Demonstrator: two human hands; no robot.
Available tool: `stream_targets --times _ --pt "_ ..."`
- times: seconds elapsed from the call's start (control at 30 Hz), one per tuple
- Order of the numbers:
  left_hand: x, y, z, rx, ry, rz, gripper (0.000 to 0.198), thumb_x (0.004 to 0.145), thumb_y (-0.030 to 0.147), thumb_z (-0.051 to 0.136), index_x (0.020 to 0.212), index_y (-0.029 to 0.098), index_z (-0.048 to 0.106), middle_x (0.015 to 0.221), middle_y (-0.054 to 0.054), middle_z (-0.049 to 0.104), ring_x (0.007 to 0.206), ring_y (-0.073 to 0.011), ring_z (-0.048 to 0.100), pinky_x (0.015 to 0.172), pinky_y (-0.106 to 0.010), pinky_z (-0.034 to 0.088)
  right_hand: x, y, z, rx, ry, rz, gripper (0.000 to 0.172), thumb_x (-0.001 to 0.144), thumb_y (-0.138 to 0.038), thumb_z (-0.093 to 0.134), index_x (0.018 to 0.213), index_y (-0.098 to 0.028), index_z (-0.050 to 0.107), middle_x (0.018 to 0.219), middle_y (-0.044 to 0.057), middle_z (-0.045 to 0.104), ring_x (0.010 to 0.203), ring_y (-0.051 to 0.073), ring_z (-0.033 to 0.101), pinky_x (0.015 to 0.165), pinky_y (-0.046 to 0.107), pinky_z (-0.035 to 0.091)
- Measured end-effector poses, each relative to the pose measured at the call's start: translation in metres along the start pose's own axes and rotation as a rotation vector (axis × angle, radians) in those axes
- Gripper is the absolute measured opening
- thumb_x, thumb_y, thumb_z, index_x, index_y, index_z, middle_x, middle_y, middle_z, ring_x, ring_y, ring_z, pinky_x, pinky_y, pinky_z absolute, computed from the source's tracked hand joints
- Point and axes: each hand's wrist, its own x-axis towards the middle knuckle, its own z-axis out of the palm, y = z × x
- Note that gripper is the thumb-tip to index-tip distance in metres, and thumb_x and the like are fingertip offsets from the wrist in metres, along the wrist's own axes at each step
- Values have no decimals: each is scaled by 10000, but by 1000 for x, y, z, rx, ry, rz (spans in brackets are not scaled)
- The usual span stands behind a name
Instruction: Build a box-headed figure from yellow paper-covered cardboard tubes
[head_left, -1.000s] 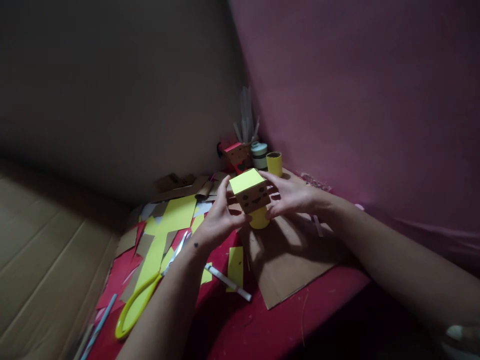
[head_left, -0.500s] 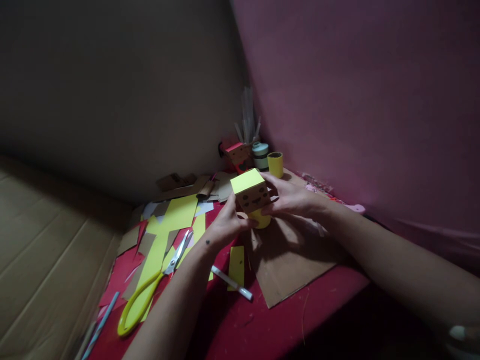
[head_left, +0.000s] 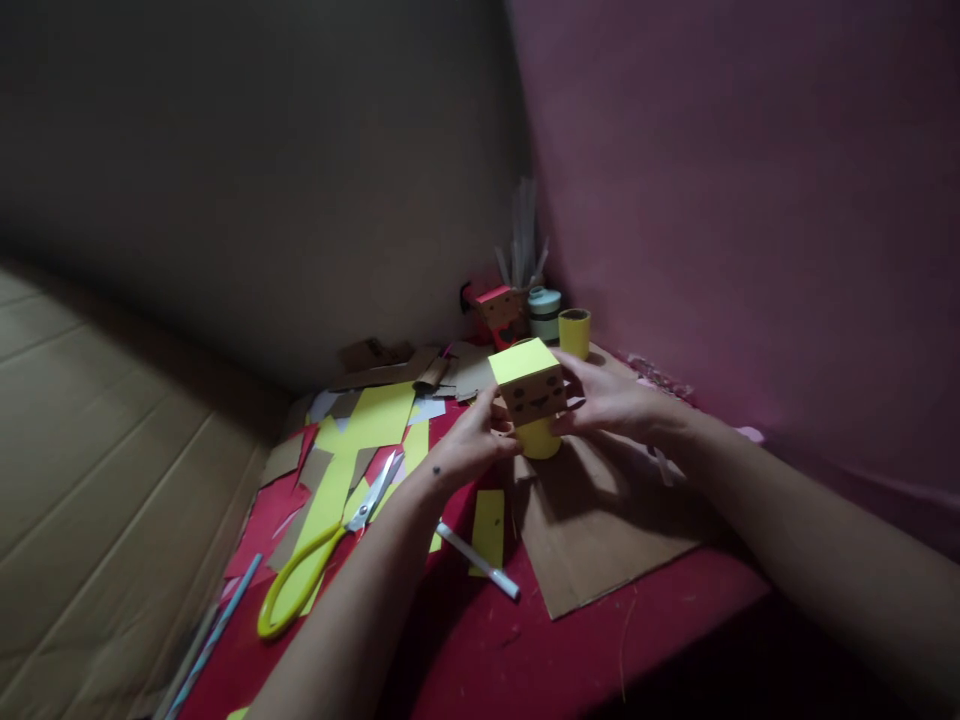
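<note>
A small cardboard box head (head_left: 534, 396) with a drawn face and a yellow paper top sits on a yellow cylinder (head_left: 540, 438). Together they look like a little figure, upright above a brown cardboard sheet (head_left: 600, 540). From the left side, my left hand (head_left: 480, 437) closes on the box head, its lower fingertips close to the cylinder. My right hand (head_left: 604, 395) grips the box from the other side, thumb low and fingers behind the edge. Part of the fingers of both hands is hidden by the box.
Yellow-handled scissors (head_left: 330, 550) lie among yellow, red and brown scraps (head_left: 277, 510). A white pen (head_left: 480, 562) crosses a yellow strip (head_left: 489, 520). Behind stand a red box figure (head_left: 498, 312), a pale green jar (head_left: 544, 312), a yellow tube (head_left: 574, 334) and clear sticks (head_left: 525, 230).
The view has swung slightly left, so everything sits further right. My left thumb has drawn back from across the cylinder, which shows more fully below the box head. Both hands still hold the figure.
</note>
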Motion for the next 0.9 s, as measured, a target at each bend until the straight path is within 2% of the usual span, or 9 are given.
stream_targets --times 0.2,0.3,0.37,0.47,0.57,0.7,0.8,0.9 --pt "3 -3 -7 59 11 -83 496 628 2 559 1104 125 621 795 -26 619 680 -140 563 587 -254 425 0 0 -3 -126 -58 -39 802 598 -146 786 1335 -242 484 1194 92 622 1144 342 577 952 492 491" --pt "3 -5 -9 111 26 -127 322 677 41 585 987 101 646 728 -17 611 613 -118 535 542 -235 389 -1 -1 -3 -214 -48 -54 753 609 -180 787 1310 -246 523 1203 89 624 1193 365 544 982 514 470" --pt "3 -5 -10 139 20 -147 273 682 35 587 940 96 652 697 -9 601 595 -114 529 530 -233 378 -1 -2 -2 -302 -36 -73 725 611 -189 785 1294 -245 548 1197 89 627 1195 376 539 983 522 468" --pt "3 -6 -10 144 -15 -159 340 655 -8 556 964 100 648 712 -6 606 592 -113 542 526 -233 381 -1 -4 -2 -390 -52 -93 695 624 -184 764 1288 -241 565 1170 89 640 1164 379 558 950 521 490" --pt "5 -10 -9 122 -45 -164 457 636 -12 575 1078 97 619 781 -25 614 605 -121 561 532 -243 408 0 -4 -2 -398 -75 -99 695 624 -169 761 1289 -242 571 1173 91 642 1164 382 556 929 511 504" --pt "7 -18 -8 93 -73 -135 565 657 65 670 1208 119 559 853 -46 604 648 -141 576 546 -259 437 0 4 -6 -303 -102 -32 748 633 -192 775 1336 -264 526 1226 89 626 1158 369 566 924 520 510" --pt "8 -24 -5 76 -100 -92 559 664 121 716 1199 142 558 867 -52 612 693 -165 600 580 -276 470 -1 6 -9 -228 -95 27 804 628 -217 798 1367 -273 488 1237 96 625 1146 355 579 920 522 519" --pt "9 -25 -1 78 -116 -28 548 657 133 729 1177 149 558 930 -73 640 806 -208 635 678 -316 511 -4 -2 -9 -157 -95 38 912 614 -234 825 1423 -265 407 1294 116 593 1155 349 579 954 526 504"
